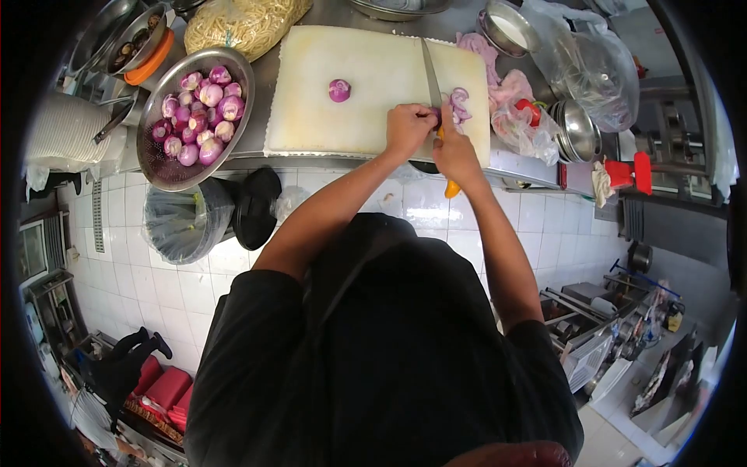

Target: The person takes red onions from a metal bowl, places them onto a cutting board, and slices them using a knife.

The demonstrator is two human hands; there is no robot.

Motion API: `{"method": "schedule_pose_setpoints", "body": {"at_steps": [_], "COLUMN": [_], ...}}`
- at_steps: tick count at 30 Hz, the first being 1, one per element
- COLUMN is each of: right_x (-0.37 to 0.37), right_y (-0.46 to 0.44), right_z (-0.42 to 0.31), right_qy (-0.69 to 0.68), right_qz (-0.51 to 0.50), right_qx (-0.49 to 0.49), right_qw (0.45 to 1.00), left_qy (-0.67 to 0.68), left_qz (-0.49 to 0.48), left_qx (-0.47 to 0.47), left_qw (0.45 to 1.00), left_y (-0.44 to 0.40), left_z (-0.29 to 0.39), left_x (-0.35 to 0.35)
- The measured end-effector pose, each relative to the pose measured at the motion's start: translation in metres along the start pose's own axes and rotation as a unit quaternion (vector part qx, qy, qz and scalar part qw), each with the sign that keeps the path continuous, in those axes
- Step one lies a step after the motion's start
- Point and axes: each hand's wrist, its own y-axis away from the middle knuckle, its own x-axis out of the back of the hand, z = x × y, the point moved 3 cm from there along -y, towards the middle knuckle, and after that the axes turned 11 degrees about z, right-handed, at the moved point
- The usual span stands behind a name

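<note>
My right hand (457, 153) is closed around the yellow handle of a kitchen knife (430, 68), its long blade pointing away from me over the white cutting board (307, 117). Close by on the left, my left hand (408, 131) pinches a piece of red onion against the blade; fingers hide most of that piece. Cut onion slices (459, 101) lie just right of the knife. Farther left on the board sits a whole peeled red onion (339, 90). A perforated metal colander (146, 148) full of peeled red onions stands left of the board.
Behind the board lies a bag of noodles (241, 27). Pink cloths (510, 86), metal bowls (577, 131) and a plastic bag (580, 62) crowd the right side. A lined bin (187, 222) stands below the counter. Another person (117, 370) is at far lower left.
</note>
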Motion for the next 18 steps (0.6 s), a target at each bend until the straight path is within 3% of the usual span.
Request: {"method": "schedule_pose_setpoints", "body": {"at_steps": [2,8,17,18], "right_x": [0.003,0.068,0.043,0.035], "right_y": [-0.008,0.022,0.026,0.024], "right_z": [0.014,-0.041,-0.025,-0.02], "right_qy": [0.009,-0.014,-0.002,0.008], "right_qz": [0.022,-0.141,-0.086,-0.051], "right_qx": [0.04,-0.146,-0.078,-0.038], "right_qw": [0.999,0.979,0.993,0.998], "left_qy": [-0.012,-0.03,-0.009,-0.002], "left_qz": [-0.009,0.002,0.0,0.004], "left_qx": [0.0,-0.011,-0.007,-0.004], "left_qw": [1.0,0.999,1.0,1.0], "left_y": [0.002,0.004,0.004,0.004], "left_z": [0.007,0.012,0.012,0.011], "left_x": [0.002,0.003,0.004,0.004]}}
